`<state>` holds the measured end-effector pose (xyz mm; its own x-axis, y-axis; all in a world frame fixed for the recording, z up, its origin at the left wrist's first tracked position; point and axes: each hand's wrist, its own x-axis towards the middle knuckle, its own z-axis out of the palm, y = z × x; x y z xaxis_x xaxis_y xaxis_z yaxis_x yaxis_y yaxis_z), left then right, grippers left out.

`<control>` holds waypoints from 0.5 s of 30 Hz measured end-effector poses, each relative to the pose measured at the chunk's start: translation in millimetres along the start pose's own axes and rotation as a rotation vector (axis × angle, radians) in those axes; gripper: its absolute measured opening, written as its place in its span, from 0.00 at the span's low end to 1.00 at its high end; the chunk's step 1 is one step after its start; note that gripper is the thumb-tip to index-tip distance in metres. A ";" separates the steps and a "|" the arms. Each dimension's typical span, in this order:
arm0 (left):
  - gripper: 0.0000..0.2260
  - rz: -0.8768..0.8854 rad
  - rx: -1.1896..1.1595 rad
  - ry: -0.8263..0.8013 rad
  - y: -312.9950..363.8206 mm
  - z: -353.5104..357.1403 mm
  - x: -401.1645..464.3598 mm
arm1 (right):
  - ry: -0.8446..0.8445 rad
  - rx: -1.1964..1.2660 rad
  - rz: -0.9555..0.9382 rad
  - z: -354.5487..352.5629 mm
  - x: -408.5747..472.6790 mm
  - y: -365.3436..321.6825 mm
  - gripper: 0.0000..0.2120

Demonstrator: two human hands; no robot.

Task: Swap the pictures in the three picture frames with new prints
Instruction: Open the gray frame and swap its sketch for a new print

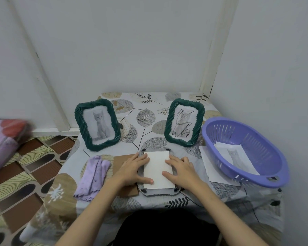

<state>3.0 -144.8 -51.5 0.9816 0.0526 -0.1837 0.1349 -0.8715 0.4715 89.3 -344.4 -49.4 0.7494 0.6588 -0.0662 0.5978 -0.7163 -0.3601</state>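
— So, where do we have our hands?

— Both lie on the face-down frame (pixel 158 172) at the desk's (pixel 149 203) near middle. Our left hand (pixel 134 170) rests on its nine o'clock edge, fingers fairly straight, thumb pressing the white print (pixel 158 169) that lies in the frame's back. Our right hand (pixel 180 168) mirrors it at three o'clock, fingers spread flat, thumb on the sheet. Neither hand curls round anything.

— And the other two frames?

— Upright at the back. The green frame with the clean cat picture (pixel 97 124) stands at eleven o'clock from our hands; the green frame with the scribbled cat picture (pixel 184 122) stands at one o'clock.

— What else do we see?

— At three o'clock, a purple basket (pixel 245 151) holds a cat print (pixel 236 158), and the basket sits partly on a loose white sheet (pixel 210 167). At nine o'clock, a folded lilac cloth (pixel 92 176) lies beside a brown backing board (pixel 124 189), which pokes out from under our left hand and the frame.
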 end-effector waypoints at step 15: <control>0.65 0.000 0.008 -0.015 3.8 -2.0 -3.4 | -0.041 0.008 -0.015 -1.7 -4.1 -0.8 0.30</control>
<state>0.4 -147.4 -47.4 0.9794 0.0453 -0.1967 0.1338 -0.8752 0.4648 86.2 -346.9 -47.3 0.7281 0.6782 -0.0993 0.6062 -0.7047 -0.3686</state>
